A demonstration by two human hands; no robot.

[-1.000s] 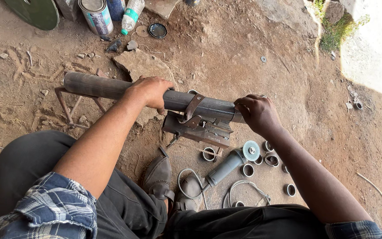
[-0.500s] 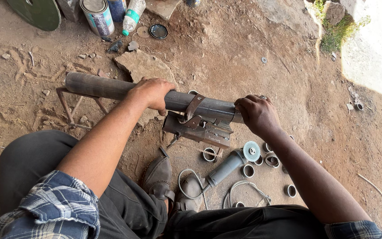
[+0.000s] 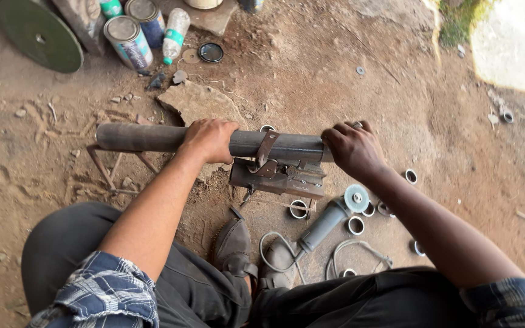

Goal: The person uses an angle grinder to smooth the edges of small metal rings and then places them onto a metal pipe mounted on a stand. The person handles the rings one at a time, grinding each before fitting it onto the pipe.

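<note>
while the left hand (image 3: 209, 139) grips the pipe (image 3: 147, 138) mid-length, the right hand (image 3: 353, 149) wraps its end, beside the clamp (image 3: 277, 170).

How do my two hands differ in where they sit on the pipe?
The left hand grips the steel pipe along its middle, left of the clamp, with bare pipe showing on both sides of it. The right hand wraps the pipe's end, right of the clamp, and hides that end. It sits above the angle grinder; the left hand does not. Both close over the pipe from above, knuckles up.
</note>
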